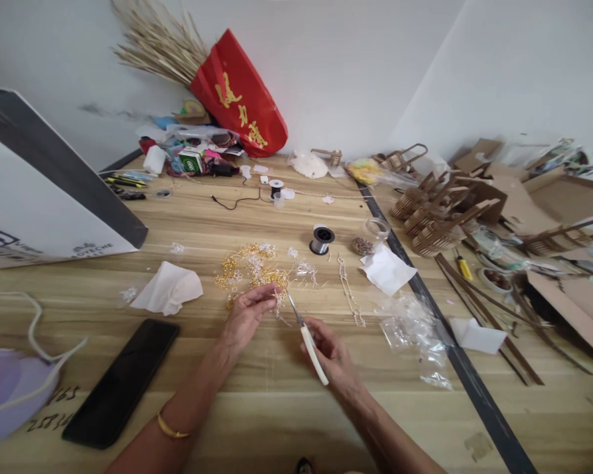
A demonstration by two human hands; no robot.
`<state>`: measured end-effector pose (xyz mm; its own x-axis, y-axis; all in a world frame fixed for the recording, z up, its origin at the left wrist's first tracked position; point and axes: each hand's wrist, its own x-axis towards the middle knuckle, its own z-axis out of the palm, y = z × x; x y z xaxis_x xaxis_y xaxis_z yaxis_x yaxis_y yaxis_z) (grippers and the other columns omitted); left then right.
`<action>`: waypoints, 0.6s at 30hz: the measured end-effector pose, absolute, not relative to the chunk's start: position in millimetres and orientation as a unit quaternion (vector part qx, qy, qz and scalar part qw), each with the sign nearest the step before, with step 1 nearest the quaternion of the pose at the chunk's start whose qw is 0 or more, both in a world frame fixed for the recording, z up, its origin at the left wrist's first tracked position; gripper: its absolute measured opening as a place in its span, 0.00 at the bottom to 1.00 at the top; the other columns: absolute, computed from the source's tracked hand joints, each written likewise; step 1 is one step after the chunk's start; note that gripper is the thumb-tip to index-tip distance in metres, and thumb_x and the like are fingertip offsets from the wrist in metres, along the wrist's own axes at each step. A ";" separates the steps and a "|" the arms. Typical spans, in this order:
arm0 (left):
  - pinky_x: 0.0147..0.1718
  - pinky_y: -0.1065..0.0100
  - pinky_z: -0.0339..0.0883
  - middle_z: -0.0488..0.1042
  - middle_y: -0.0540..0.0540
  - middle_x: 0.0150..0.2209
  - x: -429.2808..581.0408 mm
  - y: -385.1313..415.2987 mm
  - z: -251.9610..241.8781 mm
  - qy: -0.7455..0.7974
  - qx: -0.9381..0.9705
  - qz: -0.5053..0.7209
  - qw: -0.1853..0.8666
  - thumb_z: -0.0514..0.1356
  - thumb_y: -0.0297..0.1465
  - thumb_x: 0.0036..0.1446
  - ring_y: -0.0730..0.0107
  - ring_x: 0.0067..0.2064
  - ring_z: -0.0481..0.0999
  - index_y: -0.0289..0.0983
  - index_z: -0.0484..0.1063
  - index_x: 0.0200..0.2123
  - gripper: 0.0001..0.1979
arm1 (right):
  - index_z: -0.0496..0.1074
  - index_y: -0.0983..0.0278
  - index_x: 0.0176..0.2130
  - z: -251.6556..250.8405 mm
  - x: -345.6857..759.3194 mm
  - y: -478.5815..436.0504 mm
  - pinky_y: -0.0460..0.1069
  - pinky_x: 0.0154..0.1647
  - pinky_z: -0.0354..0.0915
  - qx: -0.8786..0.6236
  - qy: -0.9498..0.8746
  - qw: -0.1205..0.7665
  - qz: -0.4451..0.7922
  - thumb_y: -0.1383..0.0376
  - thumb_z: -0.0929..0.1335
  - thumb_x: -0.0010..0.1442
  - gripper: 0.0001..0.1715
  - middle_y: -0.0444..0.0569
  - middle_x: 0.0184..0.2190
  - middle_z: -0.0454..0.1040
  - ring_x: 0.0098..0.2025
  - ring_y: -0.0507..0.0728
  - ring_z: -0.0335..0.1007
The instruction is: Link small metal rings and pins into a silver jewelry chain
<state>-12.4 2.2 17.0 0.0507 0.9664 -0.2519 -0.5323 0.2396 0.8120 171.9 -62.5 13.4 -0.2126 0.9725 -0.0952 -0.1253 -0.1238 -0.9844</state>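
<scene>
My left hand (251,312) is closed in a pinch on a thin, pale beaded chain (280,309), which hangs from the fingertips. In my right hand (330,349) is a pair of white-handled, thin-nosed pliers (308,342), its tips pointing up and away beside the chain. Whether the tips touch the chain is too small to tell. Just beyond my fingers lies a loose pile of gold and silver rings and findings (252,263). A finished-looking length of chain (348,293) lies to the right, and a black spool of wire (321,241) stands behind it.
A black phone (121,383) and a crumpled white cloth (169,289) lie on the left, near a large white box (44,197). On the right are a glass jar of beads (370,238), plastic bags (415,336) and small woven baskets (435,210). A red bag (242,99) leans at the back.
</scene>
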 end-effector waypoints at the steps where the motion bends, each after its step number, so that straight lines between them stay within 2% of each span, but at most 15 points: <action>1: 0.36 0.70 0.69 0.80 0.44 0.36 -12.4 2.3 17.3 0.404 0.264 0.555 0.677 0.68 0.22 0.35 0.70 0.36 0.76 0.35 0.79 0.35 0.18 | 0.68 0.62 0.48 12.8 171.6 -62.9 0.45 0.29 0.59 -0.438 -0.494 0.446 0.604 0.54 0.72 0.49 0.29 0.44 0.29 0.66 0.29 0.51 0.60; 4: 0.37 0.71 0.69 0.80 0.45 0.35 -12.9 2.6 17.5 0.397 0.254 0.557 0.684 0.68 0.21 0.35 0.71 0.35 0.77 0.35 0.79 0.34 0.17 | 0.66 0.62 0.49 11.8 172.0 -64.6 0.44 0.32 0.60 -0.447 -0.524 0.423 0.589 0.58 0.72 0.50 0.28 0.44 0.31 0.66 0.31 0.51 0.61; 8: 0.39 0.69 0.68 0.80 0.44 0.34 -13.3 2.7 17.3 0.401 0.259 0.557 0.679 0.68 0.22 0.35 0.68 0.37 0.77 0.35 0.79 0.33 0.16 | 0.64 0.61 0.51 13.0 173.8 -65.8 0.45 0.36 0.62 -0.459 -0.546 0.400 0.576 0.61 0.72 0.51 0.29 0.44 0.33 0.67 0.34 0.52 0.63; 13: 0.44 0.66 0.66 0.80 0.44 0.34 -12.3 2.1 18.7 0.429 0.293 0.557 0.648 0.69 0.25 0.36 0.65 0.40 0.76 0.34 0.79 0.33 0.14 | 0.64 0.60 0.51 14.2 175.6 -64.9 0.44 0.35 0.63 -0.469 -0.550 0.406 0.560 0.61 0.71 0.51 0.28 0.44 0.31 0.66 0.36 0.53 0.64; 18: 0.44 0.68 0.66 0.80 0.46 0.33 -11.7 1.3 18.2 0.431 0.301 0.560 0.641 0.69 0.25 0.36 0.68 0.39 0.76 0.35 0.79 0.33 0.15 | 0.63 0.61 0.52 13.3 176.2 -65.5 0.44 0.36 0.64 -0.467 -0.565 0.406 0.546 0.62 0.71 0.52 0.28 0.44 0.31 0.67 0.36 0.53 0.65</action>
